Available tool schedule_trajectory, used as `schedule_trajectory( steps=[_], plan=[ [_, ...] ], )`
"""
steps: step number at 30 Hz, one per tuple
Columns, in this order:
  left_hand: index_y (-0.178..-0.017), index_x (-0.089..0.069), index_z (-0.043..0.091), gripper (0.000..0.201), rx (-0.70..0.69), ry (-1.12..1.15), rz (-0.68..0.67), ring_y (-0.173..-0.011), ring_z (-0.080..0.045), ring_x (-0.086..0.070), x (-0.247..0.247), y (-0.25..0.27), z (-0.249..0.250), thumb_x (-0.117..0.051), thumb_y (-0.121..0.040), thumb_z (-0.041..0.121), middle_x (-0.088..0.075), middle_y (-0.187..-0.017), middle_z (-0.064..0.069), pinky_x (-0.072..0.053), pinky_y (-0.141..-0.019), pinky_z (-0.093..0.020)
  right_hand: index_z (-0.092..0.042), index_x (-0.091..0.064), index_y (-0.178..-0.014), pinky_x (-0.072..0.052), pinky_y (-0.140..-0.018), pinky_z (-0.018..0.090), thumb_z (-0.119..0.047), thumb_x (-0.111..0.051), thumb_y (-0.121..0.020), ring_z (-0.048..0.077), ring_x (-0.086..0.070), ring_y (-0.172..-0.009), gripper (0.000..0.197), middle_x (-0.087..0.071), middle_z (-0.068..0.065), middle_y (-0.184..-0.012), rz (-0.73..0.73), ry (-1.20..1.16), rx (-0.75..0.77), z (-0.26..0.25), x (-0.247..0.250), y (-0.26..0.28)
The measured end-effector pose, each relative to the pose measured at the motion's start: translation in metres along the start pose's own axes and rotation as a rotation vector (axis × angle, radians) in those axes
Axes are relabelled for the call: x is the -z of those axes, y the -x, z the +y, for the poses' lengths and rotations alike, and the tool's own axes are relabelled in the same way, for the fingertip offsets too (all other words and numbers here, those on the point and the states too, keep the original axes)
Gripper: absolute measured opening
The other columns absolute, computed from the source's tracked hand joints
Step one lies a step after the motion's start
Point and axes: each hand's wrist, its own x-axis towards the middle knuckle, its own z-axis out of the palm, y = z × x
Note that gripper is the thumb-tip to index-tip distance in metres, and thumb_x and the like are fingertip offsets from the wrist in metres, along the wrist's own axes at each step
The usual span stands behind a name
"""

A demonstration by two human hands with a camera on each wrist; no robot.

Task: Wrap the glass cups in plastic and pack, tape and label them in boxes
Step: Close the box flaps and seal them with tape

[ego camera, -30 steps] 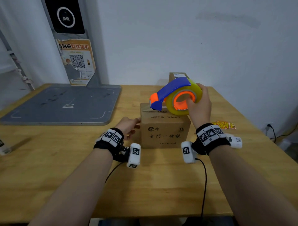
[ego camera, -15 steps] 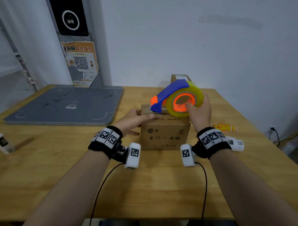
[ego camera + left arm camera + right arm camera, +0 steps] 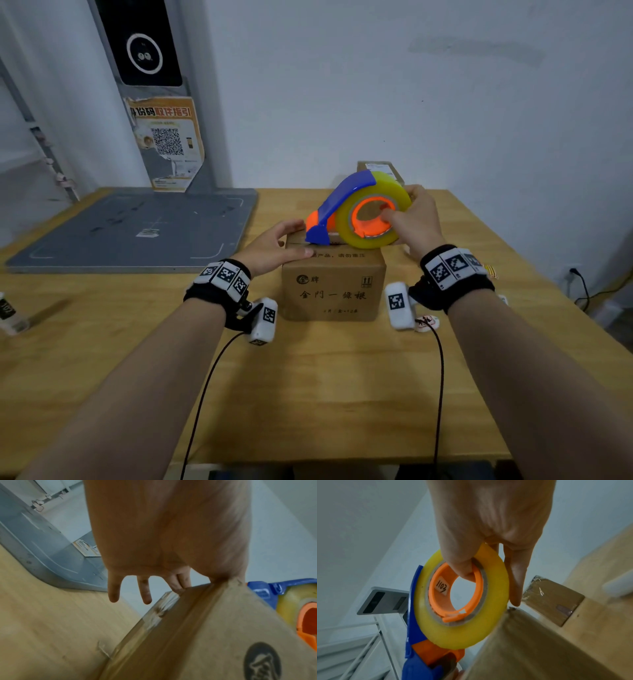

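Note:
A brown cardboard box point(image 3: 334, 291) with printed characters stands mid-table. My left hand point(image 3: 274, 245) lies on its top left edge with straight fingers point(image 3: 145, 592), thumb along the front edge. My right hand point(image 3: 416, 219) grips a tape dispenser point(image 3: 359, 212) with a blue and orange frame and a yellowish tape roll point(image 3: 462, 615). The thumb hooks inside the orange core and the fingers wrap the roll's outside. The dispenser's blue nose touches the box top near the left hand. No glass cups are in view.
A second taped box point(image 3: 378, 168) stands behind, by the wall. A grey platform point(image 3: 137, 229) with a post and QR poster fills the table's back left. Yellow stickers point(image 3: 491, 270) lie at right, a round sticker point(image 3: 426, 322) beside the box, a small bottle point(image 3: 8, 311) at far left.
My left hand moved from the box's left side up onto its top edge. The dispenser came down and its nose now meets the box top.

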Motion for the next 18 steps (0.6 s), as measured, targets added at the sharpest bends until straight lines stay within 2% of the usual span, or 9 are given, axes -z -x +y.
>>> schedule_trajectory(
  steps=[4, 7, 9, 14, 18],
  plan=[
    [-0.157, -0.037, 0.03, 0.08, 0.001, -0.006, -0.003, -0.12, 0.002, -0.049, 0.001, -0.001, -0.002, -0.078, -0.088, 0.04, -0.046, -0.141, 0.023, -0.04, -0.108, -0.032, -0.035, -0.054, -0.099, -0.06, -0.072, 0.037, -0.004, -0.075, -0.08, 0.019, -0.069, -0.093, 0.042, -0.065, -0.005, -0.102, -0.018, 0.037, 0.079, -0.004, 0.003, -0.004],
    [-0.155, -0.04, 0.032, 0.081, 0.008, 0.003, -0.003, -0.125, 0.006, -0.048, 0.002, -0.002, -0.006, -0.08, -0.085, 0.045, -0.048, -0.145, 0.025, -0.037, -0.115, -0.035, -0.026, -0.058, -0.111, -0.058, -0.075, 0.034, 0.0, -0.073, -0.078, 0.018, -0.067, -0.097, 0.045, -0.066, -0.002, -0.109, 0.007, 0.06, 0.108, 0.001, 0.014, -0.008],
    [-0.154, -0.04, 0.034, 0.08, 0.012, 0.003, 0.0, -0.122, 0.008, -0.049, 0.003, 0.0, -0.007, -0.079, -0.086, 0.044, -0.049, -0.143, 0.027, -0.037, -0.116, -0.037, -0.023, -0.058, -0.115, -0.053, -0.072, 0.023, 0.004, -0.072, -0.077, 0.017, -0.066, -0.1, 0.049, -0.066, -0.001, -0.112, 0.016, 0.086, 0.135, 0.005, 0.025, -0.01],
    [-0.154, -0.039, 0.038, 0.08, 0.031, 0.008, 0.01, -0.133, -0.006, -0.047, 0.002, 0.001, -0.004, -0.079, -0.085, 0.046, -0.048, -0.146, 0.03, -0.039, -0.114, -0.046, -0.021, -0.064, -0.125, -0.042, -0.068, -0.001, 0.01, -0.065, -0.078, 0.013, -0.06, -0.103, 0.055, -0.063, -0.005, -0.113, 0.079, 0.127, 0.222, 0.016, 0.053, -0.013],
    [-0.154, -0.039, 0.037, 0.078, 0.031, 0.022, 0.024, -0.134, -0.007, -0.046, 0.001, 0.001, -0.003, -0.077, -0.087, 0.043, -0.048, -0.148, 0.028, -0.037, -0.113, -0.045, -0.019, -0.066, -0.126, -0.041, -0.077, -0.002, 0.007, -0.062, -0.082, 0.009, -0.06, -0.103, 0.051, -0.067, -0.007, -0.115, 0.201, 0.129, 0.276, 0.024, 0.078, -0.018]
  ],
)
